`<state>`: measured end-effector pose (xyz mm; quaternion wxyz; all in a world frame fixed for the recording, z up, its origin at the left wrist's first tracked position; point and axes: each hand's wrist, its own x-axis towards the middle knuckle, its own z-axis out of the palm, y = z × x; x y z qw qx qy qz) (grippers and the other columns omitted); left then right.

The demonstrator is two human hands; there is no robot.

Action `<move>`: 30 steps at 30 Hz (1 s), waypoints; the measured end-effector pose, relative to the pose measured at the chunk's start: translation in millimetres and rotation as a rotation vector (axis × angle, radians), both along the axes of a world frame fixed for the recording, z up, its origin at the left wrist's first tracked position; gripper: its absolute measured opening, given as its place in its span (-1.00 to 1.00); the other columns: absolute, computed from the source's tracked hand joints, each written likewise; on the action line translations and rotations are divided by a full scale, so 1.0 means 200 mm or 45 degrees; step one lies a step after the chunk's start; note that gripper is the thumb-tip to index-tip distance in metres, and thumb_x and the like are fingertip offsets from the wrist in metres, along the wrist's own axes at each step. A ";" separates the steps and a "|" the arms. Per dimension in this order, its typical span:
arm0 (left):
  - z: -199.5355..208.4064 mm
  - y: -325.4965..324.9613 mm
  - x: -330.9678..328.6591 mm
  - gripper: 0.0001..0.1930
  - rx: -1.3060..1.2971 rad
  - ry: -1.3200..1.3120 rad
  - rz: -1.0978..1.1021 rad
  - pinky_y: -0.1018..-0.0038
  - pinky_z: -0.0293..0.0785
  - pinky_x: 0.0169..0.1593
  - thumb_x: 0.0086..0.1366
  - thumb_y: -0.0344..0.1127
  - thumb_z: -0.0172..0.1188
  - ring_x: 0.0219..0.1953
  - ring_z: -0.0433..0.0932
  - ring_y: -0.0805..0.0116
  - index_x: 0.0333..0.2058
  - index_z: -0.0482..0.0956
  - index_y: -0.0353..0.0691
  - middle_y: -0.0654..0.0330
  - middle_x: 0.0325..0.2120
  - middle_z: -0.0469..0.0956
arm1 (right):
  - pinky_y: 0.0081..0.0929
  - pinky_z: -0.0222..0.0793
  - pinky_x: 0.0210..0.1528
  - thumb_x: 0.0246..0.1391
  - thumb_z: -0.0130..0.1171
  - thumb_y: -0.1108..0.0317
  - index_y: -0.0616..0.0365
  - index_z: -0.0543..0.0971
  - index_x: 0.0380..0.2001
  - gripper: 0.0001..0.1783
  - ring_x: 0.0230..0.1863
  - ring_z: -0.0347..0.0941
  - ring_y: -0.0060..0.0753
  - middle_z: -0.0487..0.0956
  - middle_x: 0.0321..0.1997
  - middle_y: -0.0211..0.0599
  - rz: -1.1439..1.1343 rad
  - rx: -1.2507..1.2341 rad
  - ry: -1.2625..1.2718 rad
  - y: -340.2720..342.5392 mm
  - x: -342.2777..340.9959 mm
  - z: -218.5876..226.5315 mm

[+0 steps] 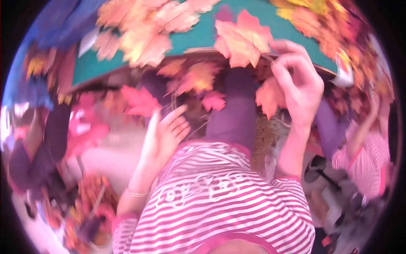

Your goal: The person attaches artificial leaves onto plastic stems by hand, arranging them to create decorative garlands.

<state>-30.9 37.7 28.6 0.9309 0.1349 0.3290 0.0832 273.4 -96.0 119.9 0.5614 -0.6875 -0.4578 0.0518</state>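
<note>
My right hand (301, 82) pinches an orange and pink maple leaf (243, 39) at its stem, thumb against forefinger, over the near edge of a green tabletop (198, 37). Just below that hand hangs another orange leaf (272, 95). Lower down on the left, my left hand (165, 131) is open above my lap, its thumb raised and its fingers stretched out. Close to that thumb is a red leaf (140, 100); I cannot tell whether they touch. Yellow-orange leaves (198, 78) and a small red leaf (213, 100) lie or hang between the hands, over my legs.
A pile of pale orange leaves (146, 31) covers the left part of the tabletop, and yellow and orange leaves (315, 19) cover its right. More leaves (91, 199) lie heaped at the lower left. People sit on both sides, one in a striped shirt (366, 156) at the right.
</note>
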 end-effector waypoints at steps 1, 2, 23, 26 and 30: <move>-0.01 -0.02 0.00 -0.26 -0.001 0.019 0.029 0.27 0.32 0.34 0.52 0.19 -0.10 0.04 0.48 0.29 0.37 0.25 -0.38 0.16 -0.10 0.53 | -0.57 0.44 -0.16 -0.02 0.35 0.62 0.30 0.59 -0.44 -0.90 -0.18 0.54 -0.54 0.65 -0.03 -0.18 0.112 -0.043 0.139 0.01 -0.09 -0.04; -0.02 -0.03 0.00 -0.29 0.001 0.023 0.045 0.27 0.34 0.33 0.53 0.14 -0.10 0.02 0.50 0.28 0.36 0.26 -0.39 0.16 -0.14 0.57 | -0.60 0.43 -0.17 -0.04 0.34 0.64 0.30 0.59 -0.45 -0.89 -0.20 0.53 -0.56 0.65 -0.03 -0.17 0.211 -0.087 0.262 0.02 -0.17 -0.08; 0.00 -0.07 -0.01 -0.79 0.485 0.267 0.112 0.60 0.47 -0.20 0.54 -0.30 0.07 -0.34 0.49 0.56 -0.07 0.50 -0.35 0.25 -0.29 0.56 | -0.49 0.47 -0.27 0.02 0.36 0.60 0.26 0.54 -0.25 -0.76 -0.31 0.56 -0.32 0.55 -0.28 -0.20 0.509 -0.343 0.284 0.14 -0.80 -0.40; 0.00 -0.07 0.01 -0.76 0.515 0.303 0.177 0.61 0.45 -0.26 0.52 -0.22 0.13 -0.40 0.49 0.60 -0.13 0.50 -0.33 0.27 -0.36 0.57 | -0.53 0.46 -0.27 0.01 0.38 0.61 0.27 0.57 -0.25 -0.77 -0.32 0.58 -0.37 0.59 -0.28 -0.21 0.294 -0.424 0.578 0.13 -0.85 -0.42; -0.01 -0.10 0.02 -0.76 0.528 0.319 0.230 0.60 0.46 -0.24 0.51 -0.23 0.14 -0.37 0.50 0.59 -0.10 0.48 -0.33 0.25 -0.34 0.58 | -0.61 0.43 -0.30 0.01 0.40 0.63 0.28 0.64 -0.29 -0.83 -0.33 0.54 -0.54 0.62 -0.30 -0.30 0.257 -0.390 0.558 0.11 -0.85 -0.43</move>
